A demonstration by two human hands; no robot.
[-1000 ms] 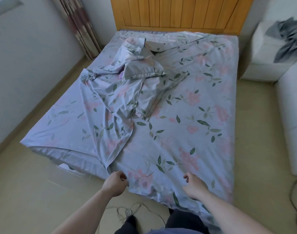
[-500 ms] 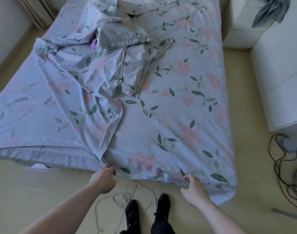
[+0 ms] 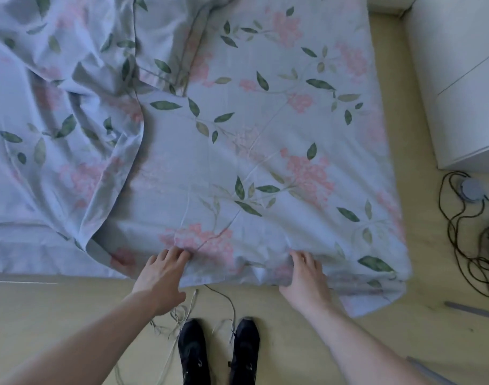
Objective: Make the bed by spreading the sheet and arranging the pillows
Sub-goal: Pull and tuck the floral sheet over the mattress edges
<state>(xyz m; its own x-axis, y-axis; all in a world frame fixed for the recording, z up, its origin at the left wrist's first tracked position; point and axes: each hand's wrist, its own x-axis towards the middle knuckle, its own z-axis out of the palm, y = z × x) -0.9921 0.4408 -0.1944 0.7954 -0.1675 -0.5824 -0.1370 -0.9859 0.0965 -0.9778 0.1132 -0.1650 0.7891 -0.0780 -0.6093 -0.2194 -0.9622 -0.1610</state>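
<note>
Head view: both hands at the bed's near edge.
Left hand: fingers bent, pinching a fold of sheet.
Right hand: fingers curled into the sheet edge.
Sheet: smooth at right, bunched at left.
Floor: cables at right, shoes nearest.

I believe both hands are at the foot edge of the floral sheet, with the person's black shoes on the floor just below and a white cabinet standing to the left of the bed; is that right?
Not quite: the white cabinet stands to the right of the bed, as the head view shows. The rest holds: the left hand and right hand are at the foot edge of the floral sheet, with the black shoes on the floor just below.
</note>
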